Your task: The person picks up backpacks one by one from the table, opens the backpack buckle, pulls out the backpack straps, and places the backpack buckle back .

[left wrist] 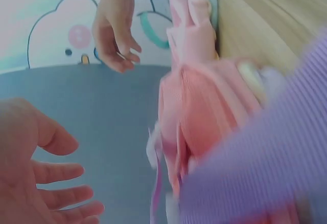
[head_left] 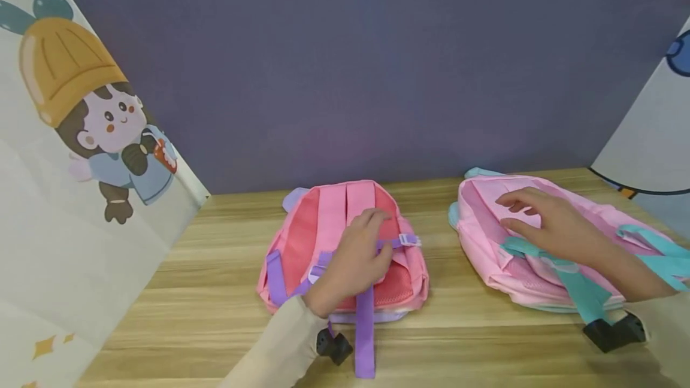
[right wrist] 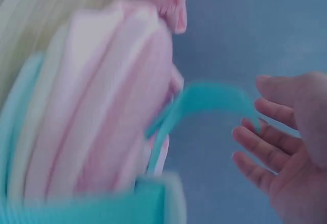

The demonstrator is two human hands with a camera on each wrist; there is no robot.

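Note:
A coral-pink backpack [head_left: 302, 226] with purple straps [head_left: 365, 334] lies on the table, its strap side up. Above it hovers my left hand [head_left: 356, 259], holding nothing; in the left wrist view the fingers [left wrist: 61, 196] are spread and loosely bent. To the right lies a lighter pink backpack [head_left: 480, 256] with teal straps [head_left: 587, 289]. My right hand [head_left: 560, 226] is over that one, its fingers relaxed and apart. A teal strap [right wrist: 212, 98] loops up close to the fingertips in the right wrist view; blur hides whether they touch.
Wood-grain table [head_left: 178, 304] runs under both backpacks, with a dark blue-grey panel [head_left: 350, 76] behind them. A white wall with a cartoon figure [head_left: 113, 118] stands at the left, another printed wall [head_left: 652, 136] at the right. Black wrist devices [head_left: 334, 346] show on both sleeves.

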